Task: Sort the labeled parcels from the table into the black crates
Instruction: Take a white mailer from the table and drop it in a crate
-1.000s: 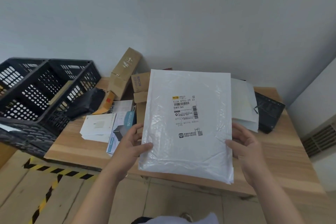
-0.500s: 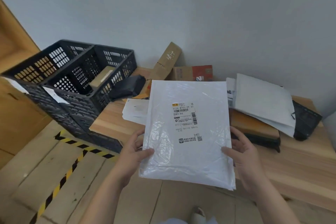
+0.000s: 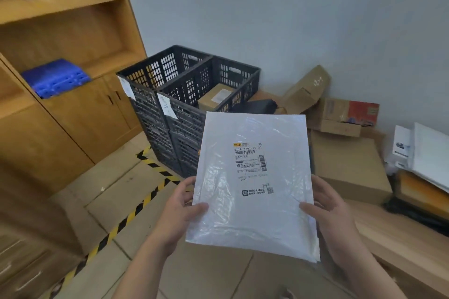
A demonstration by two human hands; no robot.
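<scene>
I hold a flat white plastic mailer (image 3: 252, 184) with a printed shipping label upright in front of me. My left hand (image 3: 181, 206) pinches its lower left edge, thumb on the front. My right hand (image 3: 328, 209) pinches its lower right edge the same way. Beyond the mailer stand the black crates (image 3: 170, 75), stacked, with two open compartments on top and paper tags on the front. The right compartment holds a brown box (image 3: 216, 98); the left one's inside is hidden from here.
The wooden table (image 3: 401, 238) at right carries cardboard boxes (image 3: 347, 165), a black pouch (image 3: 260, 105) and a stack of white mailers (image 3: 430, 153). A wooden cabinet (image 3: 60, 104) with a blue tray (image 3: 56, 77) stands at left. Yellow-black tape (image 3: 126, 221) crosses the floor.
My view has swung left, bringing the crates and cabinet toward the centre. The mailer stays held in both hands and now sits in front of the crates.
</scene>
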